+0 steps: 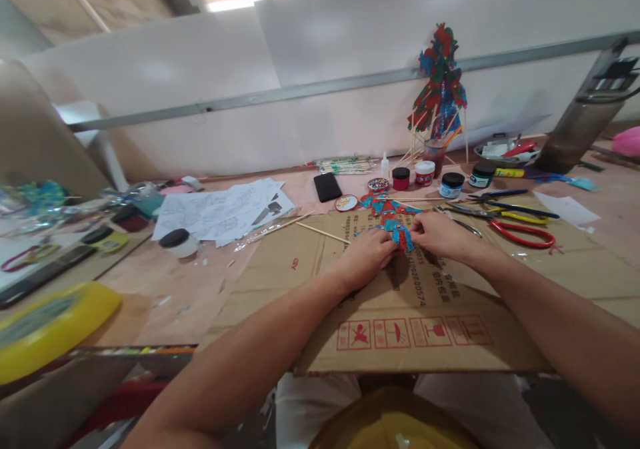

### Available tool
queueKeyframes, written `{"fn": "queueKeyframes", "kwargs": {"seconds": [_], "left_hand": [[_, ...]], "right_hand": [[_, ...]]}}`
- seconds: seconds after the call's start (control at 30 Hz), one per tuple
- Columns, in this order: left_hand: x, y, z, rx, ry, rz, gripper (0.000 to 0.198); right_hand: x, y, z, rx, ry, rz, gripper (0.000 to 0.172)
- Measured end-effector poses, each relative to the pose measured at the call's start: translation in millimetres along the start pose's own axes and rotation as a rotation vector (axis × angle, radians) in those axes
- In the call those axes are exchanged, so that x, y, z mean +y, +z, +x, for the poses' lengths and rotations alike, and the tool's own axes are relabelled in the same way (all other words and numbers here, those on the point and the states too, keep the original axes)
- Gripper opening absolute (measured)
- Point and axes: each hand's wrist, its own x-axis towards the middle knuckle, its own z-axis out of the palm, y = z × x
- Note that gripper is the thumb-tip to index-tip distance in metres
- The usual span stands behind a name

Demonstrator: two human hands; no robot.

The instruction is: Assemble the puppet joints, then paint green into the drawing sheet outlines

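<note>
A flat, brightly painted red and blue puppet figure (387, 216) lies on a sheet of cardboard (400, 302) in front of me. My left hand (367, 252) is closed on the figure's lower part from the left. My right hand (440, 232) pinches the same end from the right. Both hands rest on the cardboard, close together. Thin wooden sticks (323, 232) lie on the cardboard just left of the figure.
Small paint jars (425, 172), a phone (327, 186), red-handled pliers (523, 234), scissors (500, 199) and papers (223, 212) lie behind. A finished coloured puppet (440, 79) leans on the white wall. A yellow object (50, 326) sits at the left.
</note>
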Motion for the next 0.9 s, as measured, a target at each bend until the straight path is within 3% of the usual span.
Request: {"fn": "queueKeyframes", "kwargs": {"seconds": [0.2,0.43,0.73,0.9], "left_hand": [[0.5,3.2,-2.6,0.042,0.013,-0.033,0.021],[2.3,-0.4,-3.3,0.038,-0.027,-0.137,0.019],[3.3,1.5,-2.6,0.087,-0.086,-0.212,0.022],[5.7,2.3,-2.4,0.069,-0.095,-0.235,0.020]], "right_hand": [[4.6,6.0,4.8,-0.025,0.077,0.123,0.014],[13.4,7.9,12.4,-0.031,0.237,0.485,0.012],[3.7,6.4,9.8,-0.076,0.315,0.801,0.013],[6.1,9.3,10.2,0.050,0.233,0.660,0.013]]}}
